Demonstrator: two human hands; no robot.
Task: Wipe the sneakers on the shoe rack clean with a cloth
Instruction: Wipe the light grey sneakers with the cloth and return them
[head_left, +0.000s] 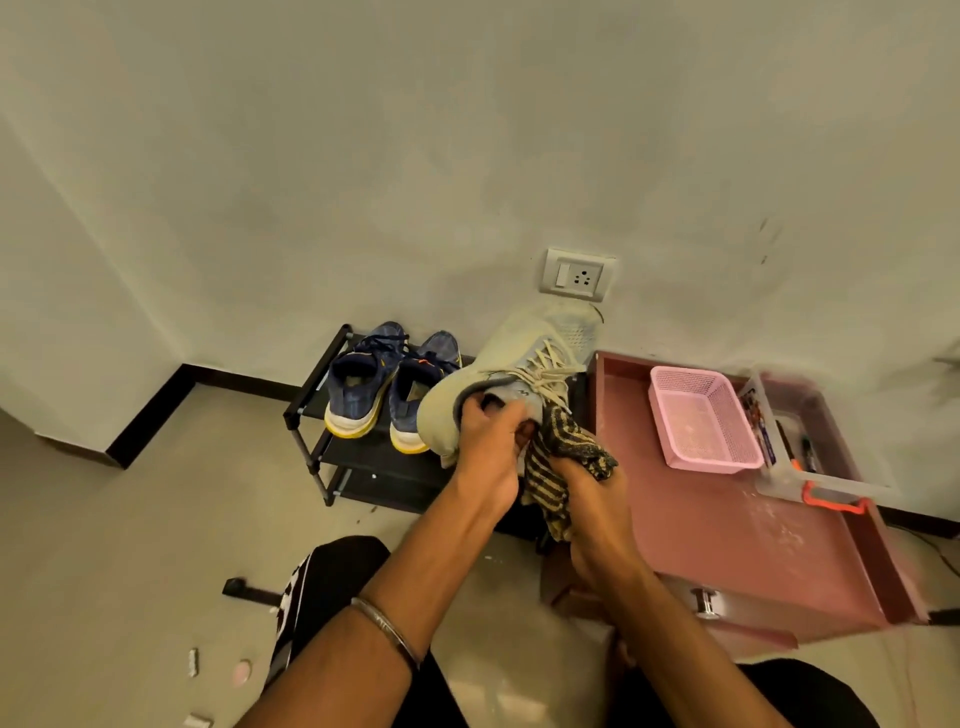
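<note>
Left hand (485, 447) grips white sneaker (519, 358); striped cloth (566, 462) hides right fingers.

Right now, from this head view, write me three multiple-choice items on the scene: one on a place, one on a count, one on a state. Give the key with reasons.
1. Where does the pink basket sit?
A. On the shoe rack
B. On the reddish cabinet top
C. On the floor

2. How many blue sneakers stand on the shoe rack?
A. One
B. Two
C. Four

3. What is the right hand doing?
A. Gripping the striped cloth
B. Hanging idle
C. Pressing the wall socket

Key: 1 B, the basket rests on the reddish cabinet top beside a clear box. 2 B, a pair stands side by side, heels toward the camera. 3 A, its fingers curl round the striped cloth against the white sneaker, which the left hand holds at the collar.
</note>
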